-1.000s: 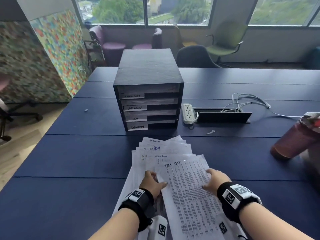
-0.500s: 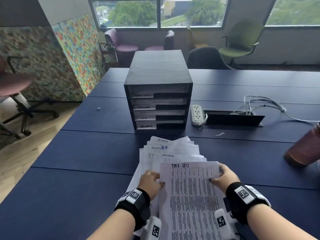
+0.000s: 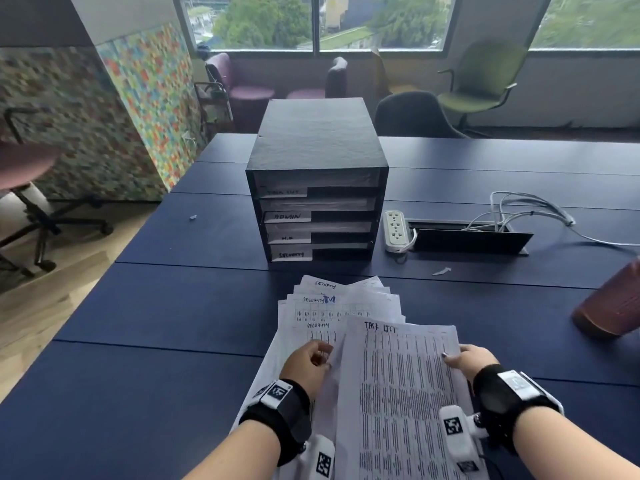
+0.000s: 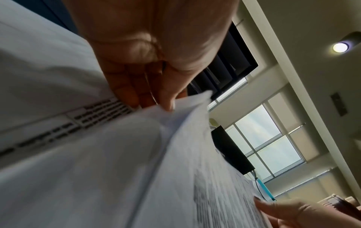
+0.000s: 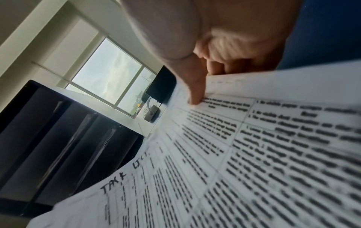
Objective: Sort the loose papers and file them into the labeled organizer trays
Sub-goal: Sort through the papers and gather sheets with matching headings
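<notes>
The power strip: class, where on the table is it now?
Head view: the power strip lies right of the black organizer, against the left end of the table's cable box.

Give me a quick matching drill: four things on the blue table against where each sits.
Things:
1. black four-tray paper organizer
2. white power strip
3. printed white sheet headed in handwriting
4. reddish-brown tumbler

Places:
A. at the right edge of the head view
B. held between both hands
C. just right of the organizer
D. beyond the fanned papers

Pairs: 1-D, 2-C, 3-B, 4-A
</notes>
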`<state>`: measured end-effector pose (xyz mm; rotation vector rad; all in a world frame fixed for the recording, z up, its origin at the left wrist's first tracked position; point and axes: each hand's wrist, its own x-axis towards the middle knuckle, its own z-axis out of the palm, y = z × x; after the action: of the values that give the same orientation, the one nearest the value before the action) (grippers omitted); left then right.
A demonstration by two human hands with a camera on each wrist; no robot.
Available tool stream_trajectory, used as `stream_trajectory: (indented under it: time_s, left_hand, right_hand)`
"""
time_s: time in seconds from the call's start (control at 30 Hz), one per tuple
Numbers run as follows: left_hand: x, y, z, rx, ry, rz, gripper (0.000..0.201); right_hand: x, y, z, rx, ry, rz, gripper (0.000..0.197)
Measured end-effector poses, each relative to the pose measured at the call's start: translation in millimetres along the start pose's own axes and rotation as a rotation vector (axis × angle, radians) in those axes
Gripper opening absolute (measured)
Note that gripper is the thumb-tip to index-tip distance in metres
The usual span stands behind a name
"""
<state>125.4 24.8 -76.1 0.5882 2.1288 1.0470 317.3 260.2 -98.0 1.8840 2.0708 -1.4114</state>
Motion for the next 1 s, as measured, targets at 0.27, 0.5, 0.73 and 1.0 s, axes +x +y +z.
stream_trajectory:
  time_s: [0.27, 0.5, 0.73, 1.0]
  left_hand:
    - [-1, -8, -12, 0.05, 0.054, 0.019, 0.046]
    - [7, -21, -26, -0.038, 0.299, -0.154, 0.047]
    - [1, -19, -23, -0.187, 0.303, -0.148, 0.043]
    - [-1, -25, -13, 0.05, 0.249, -0.138, 0.017]
  right_hand:
    - [0, 8, -2, 0.173, -0.079, 0.041, 0.023]
    - [-13, -3, 4, 0.163, -0.029, -0.037, 0.032]
    - [-22, -16, 14, 0.257, 0.003, -0.047, 0.041]
    - [-25, -17, 14, 0.19, 0.053, -0.043, 0.032]
